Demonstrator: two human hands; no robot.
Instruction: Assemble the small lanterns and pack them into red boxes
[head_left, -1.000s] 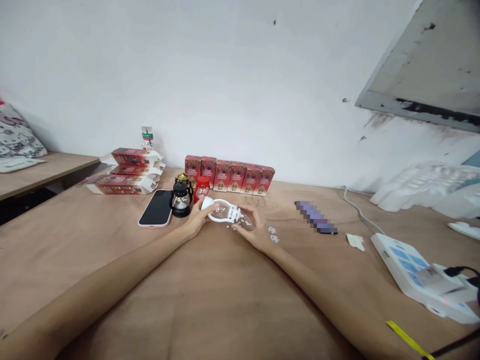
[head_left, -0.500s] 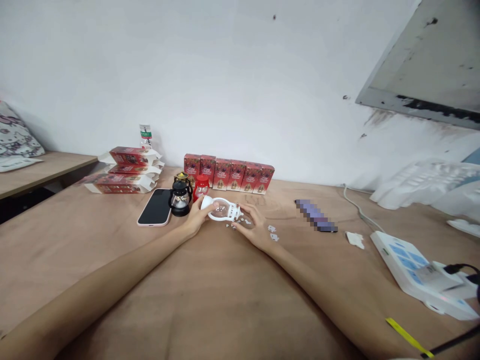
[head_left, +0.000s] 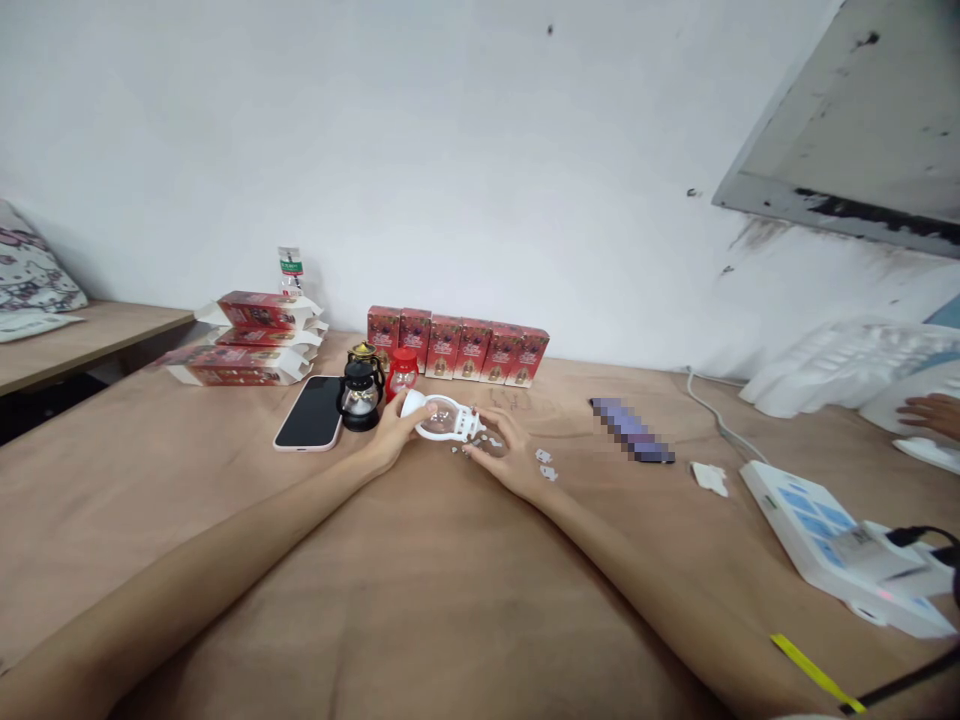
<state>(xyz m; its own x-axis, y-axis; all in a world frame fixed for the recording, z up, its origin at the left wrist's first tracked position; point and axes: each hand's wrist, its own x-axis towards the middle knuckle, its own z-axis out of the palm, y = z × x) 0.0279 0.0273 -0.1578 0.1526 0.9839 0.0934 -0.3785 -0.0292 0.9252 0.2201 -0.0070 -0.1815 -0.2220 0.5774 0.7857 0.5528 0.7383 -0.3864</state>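
A small white toy lantern (head_left: 444, 418) with a clear globe lies sideways above the table. My left hand (head_left: 391, 440) is closed round its white base, thumb on the near side. At the lantern's top end, the fingers and thumb of my right hand (head_left: 511, 455) curve around the cap from opposite sides. Small white cut pieces (head_left: 545, 465) lie just right of my right hand, and more tiny bits are scattered under the lantern's top. Left of it stand a black lantern (head_left: 361, 398), a red lantern (head_left: 403, 370) and a gold-topped one (head_left: 364, 352) partly hidden behind.
Several red boxes (head_left: 459, 348) stand in a row near the wall. Opened red cartons (head_left: 247, 360) are stacked at left, near a phone (head_left: 307, 415). To the right are a pixelated purple item (head_left: 630, 430), a power strip (head_left: 832, 540) and another person's hand (head_left: 932, 412) by white plastic.
Another person's hand has come into view at the right edge. My hands and the white lantern stay practically where they were.
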